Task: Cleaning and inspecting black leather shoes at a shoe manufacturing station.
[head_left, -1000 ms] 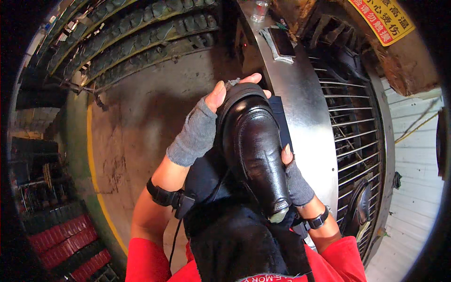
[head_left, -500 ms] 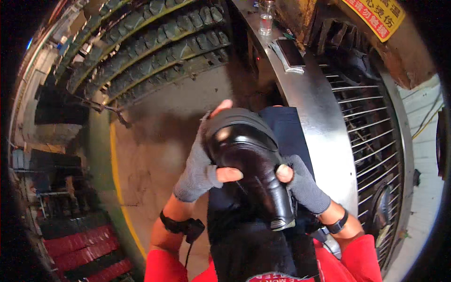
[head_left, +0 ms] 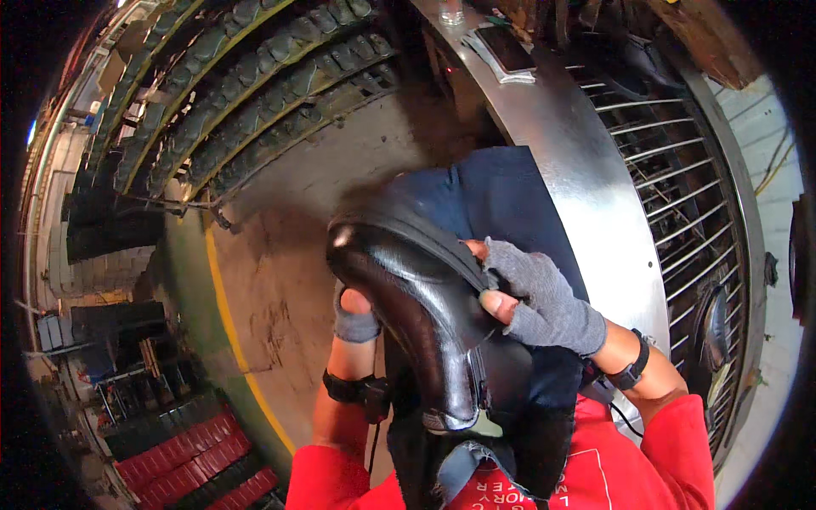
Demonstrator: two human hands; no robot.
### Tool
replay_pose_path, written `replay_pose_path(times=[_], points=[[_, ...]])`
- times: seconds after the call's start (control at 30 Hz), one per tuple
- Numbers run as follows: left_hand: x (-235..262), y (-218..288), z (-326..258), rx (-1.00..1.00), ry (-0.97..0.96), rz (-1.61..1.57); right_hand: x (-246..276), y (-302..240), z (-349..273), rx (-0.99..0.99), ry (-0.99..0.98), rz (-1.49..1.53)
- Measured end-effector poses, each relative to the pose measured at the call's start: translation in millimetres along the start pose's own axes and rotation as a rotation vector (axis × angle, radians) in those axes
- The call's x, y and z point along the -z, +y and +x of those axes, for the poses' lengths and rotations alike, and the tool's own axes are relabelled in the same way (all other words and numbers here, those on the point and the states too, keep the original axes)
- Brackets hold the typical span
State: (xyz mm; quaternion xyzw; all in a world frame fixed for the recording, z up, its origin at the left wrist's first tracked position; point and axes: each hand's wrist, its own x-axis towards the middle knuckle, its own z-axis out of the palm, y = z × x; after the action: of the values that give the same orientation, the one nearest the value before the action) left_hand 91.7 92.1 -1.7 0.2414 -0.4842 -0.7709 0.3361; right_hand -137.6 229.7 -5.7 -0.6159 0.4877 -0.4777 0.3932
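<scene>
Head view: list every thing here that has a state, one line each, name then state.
black shoe: held up off the lap, sole side turned toward the right hand, toe pointing away.
left hand: gloved, mostly hidden behind the shoe, supporting it.
right hand: gloved, fingertips bare, gripping the shoe's sole edge.
dark apron: spread over the lap under the shoe.
phone: lying flat on the metal bench, screen dark.

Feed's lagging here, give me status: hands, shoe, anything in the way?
Both hands on the shoe. Right hand grips its side, left hand mostly hidden behind it. Shoe over the lap, cloth underneath. Nothing in the way.
</scene>
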Motion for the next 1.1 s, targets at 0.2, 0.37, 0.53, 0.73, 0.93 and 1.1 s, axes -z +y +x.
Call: replay_pose_path(times=[0.2, 0.37, 0.53, 0.73, 0.93, 1.1], points=[[-13.5, -13.4, 4.1, 0.060, -0.020, -0.034, 25.4, 11.4, -31.3, 0.059, 0.013, -0.090], [-64.3, 13.6, 34.4, -0.009, -0.188, 0.041, 77.0, -44.9, 9.2, -0.071, 0.265, -0.135], [-92.8, 25.7, 41.4, -0.001, -0.417, 0.438, 86.9, -79.5, 39.5, 0.261, 0.028, -0.370], [-114.4, 49.6, 18.3, -0.213, -0.122, 0.898, 86.7, -64.7, 18.2, 0.153, 0.168, 0.062], [-105.6, 41.8, 35.7, -0.396, 0.405, 0.778, 8.5, -33.8, -39.1, -0.357, 0.311, 0.058], [-90.7, 18.2, 7.0, -0.260, 0.195, 0.987, 47.3, -34.2, -58.0, -0.610, 0.256, 0.407]])
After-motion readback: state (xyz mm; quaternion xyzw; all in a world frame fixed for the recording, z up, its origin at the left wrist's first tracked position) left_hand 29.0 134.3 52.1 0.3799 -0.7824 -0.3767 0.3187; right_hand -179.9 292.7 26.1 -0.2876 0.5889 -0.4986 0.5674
